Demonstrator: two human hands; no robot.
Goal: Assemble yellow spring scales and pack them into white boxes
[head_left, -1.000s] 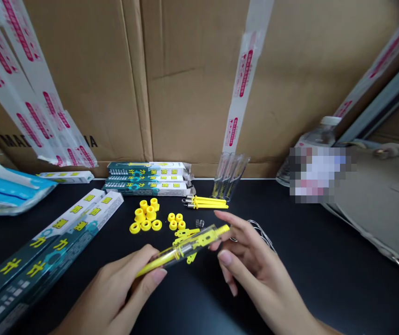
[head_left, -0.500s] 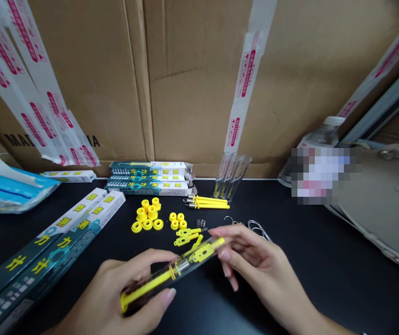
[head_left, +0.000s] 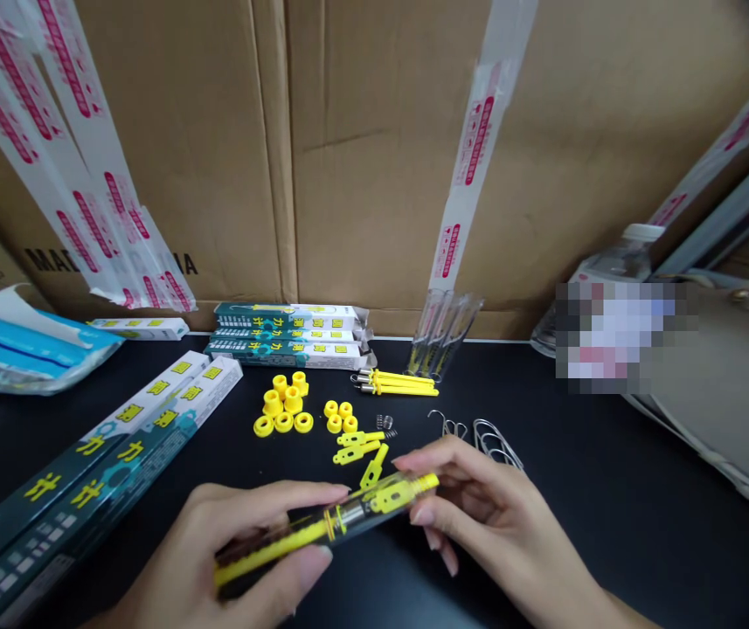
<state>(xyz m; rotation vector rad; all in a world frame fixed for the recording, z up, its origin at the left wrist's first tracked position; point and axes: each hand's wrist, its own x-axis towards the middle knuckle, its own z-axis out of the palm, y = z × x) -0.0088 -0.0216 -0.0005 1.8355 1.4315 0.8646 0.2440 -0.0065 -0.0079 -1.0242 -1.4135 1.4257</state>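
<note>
A clear plastic tube with a yellow rod and spring inside [head_left: 341, 520] lies slanted between both hands, low in the middle of the view. My left hand [head_left: 230, 559] grips its lower left part between thumb and fingers. My right hand [head_left: 479, 515] pinches its upper right yellow tip. Just beyond them on the black table [head_left: 610, 489] lie small yellow clips [head_left: 357, 445], yellow caps and rings [head_left: 282, 406], small springs [head_left: 385, 423], wire hooks [head_left: 479, 432] and yellow rods [head_left: 391, 383].
Long dark printed boxes [head_left: 92, 472] lie at the left, with more stacked boxes [head_left: 288, 336] at the back. Clear tubes [head_left: 443, 336] lean on the cardboard wall [head_left: 361, 157]. A blue packet [head_left: 20, 349] is far left; a bottle [head_left: 616, 262] and a grey bag [head_left: 721, 384] are right.
Both hands drew the tube nearer and lower. The yellow rod now sticks out further at the lower left end, and my right fingers closed on the upper tip.
</note>
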